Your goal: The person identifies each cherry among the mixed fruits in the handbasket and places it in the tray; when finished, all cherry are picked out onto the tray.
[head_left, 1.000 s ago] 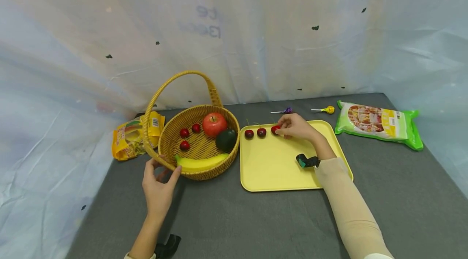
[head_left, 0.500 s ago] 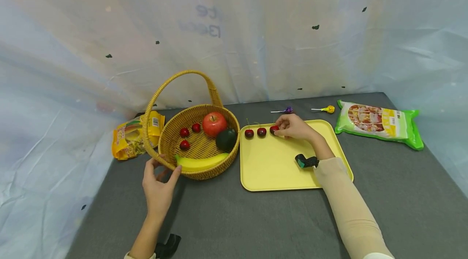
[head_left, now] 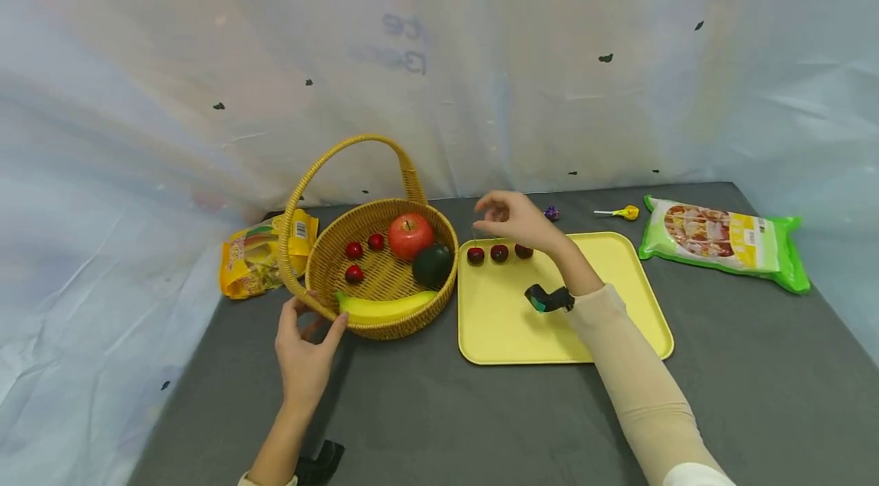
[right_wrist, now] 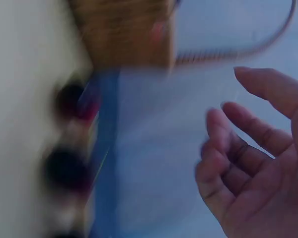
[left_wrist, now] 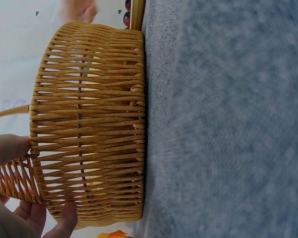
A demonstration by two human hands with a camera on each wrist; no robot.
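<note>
My left hand grips the rim of a wicker basket at its front left; the left wrist view shows thumb and fingers on the weave by the handle base. Inside lie a banana, a red apple, a dark green avocado and three cherries. Over the back edge of a yellow tray my right hand is raised, fingers loosely bent and holding nothing in the right wrist view. Three stemmed cherries stand in a row along the tray's back left.
Behind the tray lie a purple lollipop, its stick hidden by the right hand, and a yellow lollipop. A green food packet is at the right. A yellow packet sits left of the basket, and plastic sheeting rises behind the table.
My right hand has let go of the third cherry, then lifted and moved left toward the basket. The left hand keeps its grip on the rim. The head view has shifted slightly.
</note>
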